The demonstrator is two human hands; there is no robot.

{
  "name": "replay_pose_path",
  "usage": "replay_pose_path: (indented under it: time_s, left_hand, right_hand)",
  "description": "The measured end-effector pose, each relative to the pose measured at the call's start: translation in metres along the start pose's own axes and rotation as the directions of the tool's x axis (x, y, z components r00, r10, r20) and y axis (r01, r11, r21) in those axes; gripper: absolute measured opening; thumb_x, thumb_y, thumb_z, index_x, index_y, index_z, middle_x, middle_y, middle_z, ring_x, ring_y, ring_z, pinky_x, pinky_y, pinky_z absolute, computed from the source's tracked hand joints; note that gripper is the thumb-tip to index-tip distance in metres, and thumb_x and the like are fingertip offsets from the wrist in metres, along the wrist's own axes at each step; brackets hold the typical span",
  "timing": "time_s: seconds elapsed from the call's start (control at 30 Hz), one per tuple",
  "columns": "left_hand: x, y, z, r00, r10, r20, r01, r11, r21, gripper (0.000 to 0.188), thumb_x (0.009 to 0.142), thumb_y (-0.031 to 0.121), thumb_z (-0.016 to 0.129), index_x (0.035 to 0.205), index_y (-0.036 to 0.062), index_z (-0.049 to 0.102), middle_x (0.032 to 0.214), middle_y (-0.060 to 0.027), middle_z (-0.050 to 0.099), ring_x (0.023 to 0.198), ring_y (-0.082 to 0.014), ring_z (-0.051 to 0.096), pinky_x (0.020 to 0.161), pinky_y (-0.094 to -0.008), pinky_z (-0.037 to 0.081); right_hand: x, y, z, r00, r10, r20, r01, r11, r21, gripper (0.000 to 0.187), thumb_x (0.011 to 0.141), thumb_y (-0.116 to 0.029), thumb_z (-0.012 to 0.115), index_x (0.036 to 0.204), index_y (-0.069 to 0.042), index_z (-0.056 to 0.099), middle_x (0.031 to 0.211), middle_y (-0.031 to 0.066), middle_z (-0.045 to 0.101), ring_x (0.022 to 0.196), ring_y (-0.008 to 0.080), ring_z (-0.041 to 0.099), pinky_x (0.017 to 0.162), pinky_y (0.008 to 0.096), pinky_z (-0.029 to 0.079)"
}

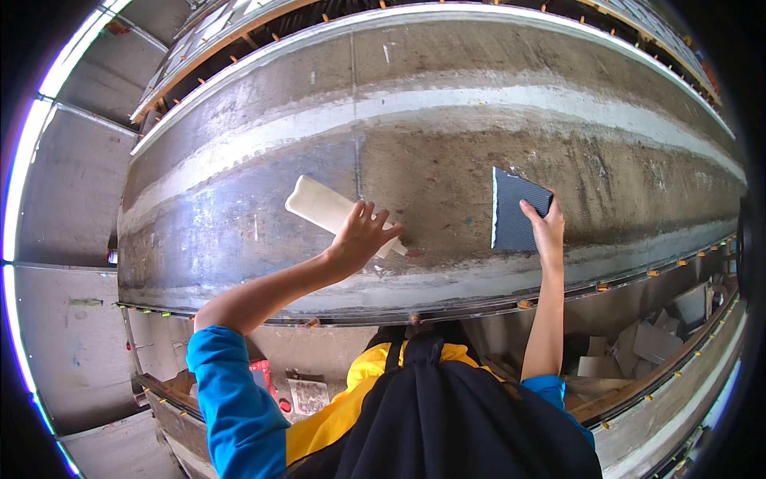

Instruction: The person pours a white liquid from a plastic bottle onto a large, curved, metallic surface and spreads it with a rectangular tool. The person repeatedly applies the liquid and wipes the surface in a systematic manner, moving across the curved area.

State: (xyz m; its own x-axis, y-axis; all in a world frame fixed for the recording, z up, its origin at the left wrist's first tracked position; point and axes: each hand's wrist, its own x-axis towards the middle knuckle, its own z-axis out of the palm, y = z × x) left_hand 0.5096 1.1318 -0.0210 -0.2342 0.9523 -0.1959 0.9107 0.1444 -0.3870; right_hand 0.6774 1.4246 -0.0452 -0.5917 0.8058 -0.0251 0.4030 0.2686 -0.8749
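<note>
My left hand point(361, 237) grips an off-white plastic bottle point(321, 204) from above. The bottle is tilted over the long workbench point(431, 172), its narrow tip pointing right and toward me, and its broad end away to the left. I cannot tell whether the tip touches the bench. To the right, my right hand point(547, 227) is closed on a flat dark grey tile point(513, 214) by its right edge, thumb on top. Fine ribs cover the tile's upward face, and a pale, chipped-looking strip runs down its left edge.
Two whitish bands run along the stained bench. Orange-brown pegs point(524, 304) line its near edge. Broken flat pieces point(657, 342) are heaped in a trough behind me at the lower right. A rack point(239, 36) stands past the far edge. Red packaging point(262, 375) lies low at left.
</note>
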Motion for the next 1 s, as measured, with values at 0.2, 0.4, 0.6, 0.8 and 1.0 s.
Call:
replay_pose_path:
  time_s: [0.2, 0.4, 0.6, 0.8, 1.0]
  left_hand:
    - [0.081, 0.037, -0.044, 0.991, 0.12, -0.058, -0.125, 0.988, -0.088, 0.053, 0.071, 0.019, 0.068, 0.119, 0.0267, 0.048, 0.114, -0.0064, 0.052, 0.11, -0.0271, 0.048, 0.096, -0.0421, 0.032]
    - [0.161, 0.058, -0.052, 0.967, 0.114, -0.23, -0.144, 0.982, -0.12, 0.05, 0.07, 0.019, 0.068, 0.117, 0.0241, 0.051, 0.108, -0.0059, 0.051, 0.106, -0.0268, 0.048, 0.093, -0.0418, 0.035]
    - [0.182, 0.039, -0.045, 0.958, 0.051, -0.282, -0.089, 0.988, -0.123, 0.052, 0.072, 0.018, 0.067, 0.121, 0.024, 0.051, 0.109, -0.0072, 0.05, 0.104, -0.0277, 0.047, 0.092, -0.0433, 0.036]
    - [0.13, -0.014, -0.021, 0.985, -0.155, -0.074, 0.143, 0.978, -0.153, 0.06, 0.075, 0.01, 0.063, 0.13, 0.0233, 0.043, 0.123, -0.0129, 0.048, 0.118, -0.0357, 0.042, 0.1, -0.0484, 0.029]
    - [0.066, -0.068, -0.007, 0.934, -0.339, 0.11, 0.355, 0.912, -0.205, 0.066, 0.068, 0.016, 0.074, 0.127, 0.0209, 0.045, 0.119, -0.0118, 0.05, 0.11, -0.0331, 0.045, 0.092, -0.0453, 0.035]
  right_hand:
    - [0.011, 0.02, -0.066, 0.992, 0.039, -0.118, -0.03, 0.997, 0.074, 0.041, 0.078, -0.019, 0.069, 0.11, -0.001, 0.05, 0.094, 0.0111, 0.064, 0.084, 0.0183, 0.062, 0.077, 0.0284, 0.045]
    - [0.017, 0.058, -0.119, 0.966, 0.053, -0.253, -0.017, 0.99, 0.143, 0.037, 0.078, -0.015, 0.068, 0.106, 0.001, 0.05, 0.092, 0.0087, 0.062, 0.081, 0.0149, 0.057, 0.076, 0.0267, 0.044]
    - [0.015, 0.081, -0.137, 0.952, 0.093, -0.292, -0.029, 0.976, 0.217, 0.035, 0.078, -0.012, 0.068, 0.104, 0.002, 0.05, 0.091, 0.0075, 0.06, 0.082, 0.0143, 0.055, 0.077, 0.0264, 0.043]
    - [0.025, 0.059, -0.11, 0.964, 0.072, -0.256, -0.01, 0.972, 0.236, 0.033, 0.079, -0.012, 0.068, 0.104, 0.001, 0.051, 0.092, 0.0069, 0.059, 0.083, 0.0147, 0.054, 0.077, 0.0263, 0.042]
    - [0.034, 0.029, -0.069, 0.983, 0.034, -0.18, 0.008, 0.974, 0.228, 0.034, 0.079, -0.013, 0.068, 0.105, 0.001, 0.051, 0.094, 0.0069, 0.059, 0.085, 0.0147, 0.054, 0.08, 0.0266, 0.041]
